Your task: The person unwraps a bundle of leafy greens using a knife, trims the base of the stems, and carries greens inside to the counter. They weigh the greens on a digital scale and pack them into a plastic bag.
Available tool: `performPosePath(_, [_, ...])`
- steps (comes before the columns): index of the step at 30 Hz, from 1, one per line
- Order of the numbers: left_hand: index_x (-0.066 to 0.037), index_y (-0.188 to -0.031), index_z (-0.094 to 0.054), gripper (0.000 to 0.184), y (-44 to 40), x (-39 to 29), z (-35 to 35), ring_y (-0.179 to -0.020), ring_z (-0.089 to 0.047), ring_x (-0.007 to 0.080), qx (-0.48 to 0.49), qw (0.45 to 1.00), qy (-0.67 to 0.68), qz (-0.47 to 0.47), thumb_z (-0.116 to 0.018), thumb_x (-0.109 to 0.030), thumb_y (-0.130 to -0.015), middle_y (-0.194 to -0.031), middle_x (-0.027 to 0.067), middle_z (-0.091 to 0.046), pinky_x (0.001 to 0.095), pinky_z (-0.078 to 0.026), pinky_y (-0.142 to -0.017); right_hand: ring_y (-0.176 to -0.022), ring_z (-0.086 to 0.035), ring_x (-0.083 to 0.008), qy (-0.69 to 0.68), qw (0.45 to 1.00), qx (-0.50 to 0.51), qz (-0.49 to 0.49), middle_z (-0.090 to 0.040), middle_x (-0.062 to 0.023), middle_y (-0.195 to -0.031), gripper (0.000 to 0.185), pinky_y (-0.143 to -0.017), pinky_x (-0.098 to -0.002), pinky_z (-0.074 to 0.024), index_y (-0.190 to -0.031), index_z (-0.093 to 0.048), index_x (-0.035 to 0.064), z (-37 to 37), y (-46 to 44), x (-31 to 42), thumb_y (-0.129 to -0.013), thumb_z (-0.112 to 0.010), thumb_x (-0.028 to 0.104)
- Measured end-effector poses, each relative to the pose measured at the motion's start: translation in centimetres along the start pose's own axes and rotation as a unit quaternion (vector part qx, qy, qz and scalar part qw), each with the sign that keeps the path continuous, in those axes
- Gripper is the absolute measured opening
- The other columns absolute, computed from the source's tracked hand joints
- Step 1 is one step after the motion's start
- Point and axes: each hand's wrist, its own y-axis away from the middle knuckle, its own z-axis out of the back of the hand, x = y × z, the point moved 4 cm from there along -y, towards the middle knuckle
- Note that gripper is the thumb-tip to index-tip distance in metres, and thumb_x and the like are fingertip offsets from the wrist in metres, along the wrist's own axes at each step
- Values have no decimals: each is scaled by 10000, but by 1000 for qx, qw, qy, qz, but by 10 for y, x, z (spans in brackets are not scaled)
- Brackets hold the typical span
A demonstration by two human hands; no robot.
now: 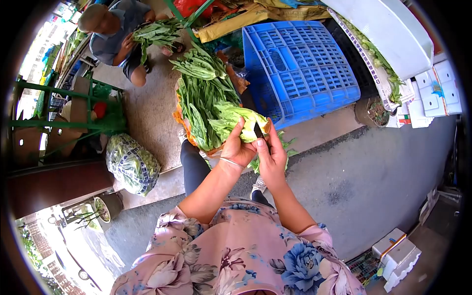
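My left hand (238,147) is closed around a head of leafy lettuce (233,119), its pale cut end pointing right. In my right hand (272,158) is a small knife (258,130) with a dark blade, which lies against the pale base of the lettuce. The knife's handle is mostly hidden by my fingers. Just beyond my hands, a large pile of long green leafy vegetables (199,105) rests on orange wrapping (179,118). Some loose leaves (289,147) show below my right hand.
A blue plastic crate (314,64) lies on its side at the right of the pile. Another person (115,32) crouches at upper left, holding leafy greens (157,33). A wrapped bundle of vegetables (132,164) and a green metal rack (64,125) stand left. White foam boxes (396,253) sit lower right.
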Motion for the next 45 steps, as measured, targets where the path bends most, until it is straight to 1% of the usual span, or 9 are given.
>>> performPosePath(8, [-61, -1065, -497, 281, 10, 16, -6, -933, -579, 236, -52, 995, 66, 49, -540, -232, -847, -1025, 94, -583, 344, -518, -755, -1018, -529, -198, 136, 983, -70, 100, -545, -158, -1121, 379, -862, -288, -401, -1203, -444, -39, 13, 4, 19, -874, -485, 143])
performPosePath(12, [-72, -1048, -514, 253, 16, 9, -13, -928, -583, 226, -88, 995, 54, 7, -544, -219, -845, -1018, 87, -588, 332, -521, -748, -829, -576, -143, 35, 999, -13, -4, -590, -83, -972, 385, -724, -239, -448, -1226, -425, -22, 21, 2, 10, -900, -451, 180])
performPosePath(15, [-93, -998, -550, 219, 16, 6, -14, -897, -596, 203, -31, 997, 48, 50, -570, -232, -829, -978, 53, -610, 315, -520, -738, -470, -230, 5, -224, 963, 39, -141, -325, 75, -604, 422, -412, -140, -190, -1263, -397, 59, 15, 6, 1, -908, -442, 281])
performPosePath(23, [-93, -1036, -521, 296, 17, -3, -7, -884, -597, 190, -78, 996, -41, -20, -595, -271, -812, -978, 43, -608, 312, -508, -749, -510, -387, -36, -213, 912, -86, -340, -443, 41, -666, 382, -429, -161, -313, -1192, -466, 134, 40, 22, -42, -856, -539, 302])
performPosePath(25, [-89, -1041, -517, 301, 11, -4, 5, -881, -595, 193, -74, 992, -85, -49, -591, -273, -815, -974, 46, -605, 321, -501, -758, -669, -514, -109, 117, 983, -116, 76, -531, -14, -801, 354, -580, -221, -432, -1074, -544, 83, 34, 9, -10, -759, -669, 188])
performPosePath(28, [-66, -1109, -475, 320, 15, -8, 10, -965, -554, 197, -61, 977, -189, -83, -491, -278, -870, -1064, 64, -558, 338, -451, -839, -809, -543, -166, 245, 959, -29, 140, -555, -61, -914, 315, -718, -271, -442, -953, -593, 25, 27, 2, 11, -670, -722, 73])
performPosePath(38, [-15, -1081, -505, 332, 35, -29, -1, -957, -559, 235, 91, 961, -243, -94, -554, -64, -756, -1030, 91, -576, 385, -442, -844, -678, -525, -133, 189, 981, -33, 15, -574, -66, -793, 185, -620, -245, -421, -861, -575, -7, 31, 6, -22, -730, -664, 88])
performPosePath(42, [-32, -1146, -451, 419, 30, -28, 6, -1028, -520, 256, 82, 987, -125, -50, -582, -93, -753, -1119, 107, -531, 412, -404, -906, -573, -479, -56, -103, 979, -125, -124, -579, -51, -781, 173, -454, -184, -358, -919, -549, 22, 32, 8, -2, -801, -611, 133])
performPosePath(45, [-45, -1090, -482, 362, 23, -33, 19, -1010, -535, 257, 63, 997, -6, -42, -587, -112, -750, -1076, 102, -556, 385, -452, -862, -496, -426, -42, -36, 987, -143, -64, -579, -50, -753, 142, -431, -166, -328, -919, -542, 29, 54, 10, -13, -825, -579, 129])
